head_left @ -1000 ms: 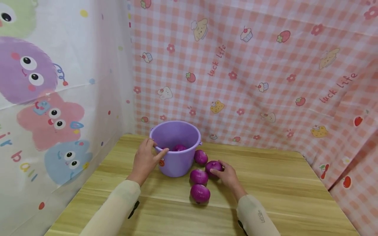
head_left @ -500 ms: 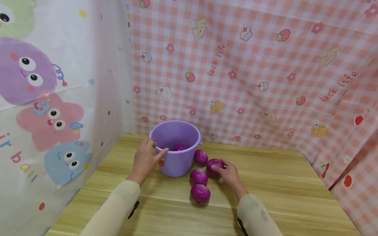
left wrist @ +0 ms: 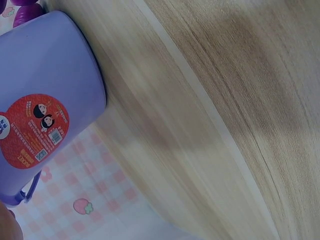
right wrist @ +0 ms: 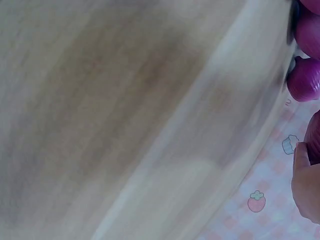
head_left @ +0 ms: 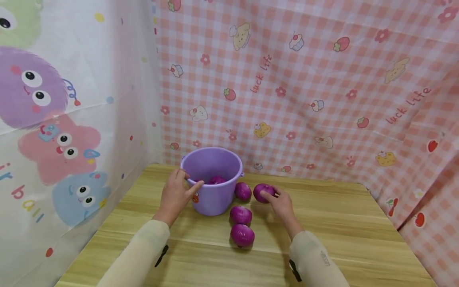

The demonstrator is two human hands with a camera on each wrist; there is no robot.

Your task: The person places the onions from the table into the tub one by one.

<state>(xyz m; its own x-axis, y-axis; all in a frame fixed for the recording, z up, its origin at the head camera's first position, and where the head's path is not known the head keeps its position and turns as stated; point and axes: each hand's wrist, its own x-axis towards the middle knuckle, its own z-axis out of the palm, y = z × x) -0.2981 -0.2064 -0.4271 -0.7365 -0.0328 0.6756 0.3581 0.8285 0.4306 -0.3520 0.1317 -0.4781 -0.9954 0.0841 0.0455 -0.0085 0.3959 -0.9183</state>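
Note:
A purple bucket (head_left: 215,199) stands upright at the back left of the table, with a purple onion (head_left: 216,180) visible inside it. My left hand (head_left: 175,195) holds the bucket's near-left rim, thumb along the edge. In the left wrist view the bucket's side (left wrist: 55,65) bears a red round sticker (left wrist: 35,131). My right hand (head_left: 281,202) grips a purple onion (head_left: 263,193) between thumb and fingers, to the right of the bucket. In the right wrist view that onion (right wrist: 314,140) shows only at the right edge, beside my fingers (right wrist: 301,156).
One onion (head_left: 243,191) lies close against the bucket's right side. Two more onions, a farther one (head_left: 241,215) and a nearer one (head_left: 242,235), lie in a row on the wooden table (head_left: 201,259). A pink checked cloth (head_left: 305,79) hangs behind, a white printed cloth (head_left: 125,99) at left.
My right hand has lifted the onion away from the row, up and slightly to the right. The left hand stays on the bucket rim.

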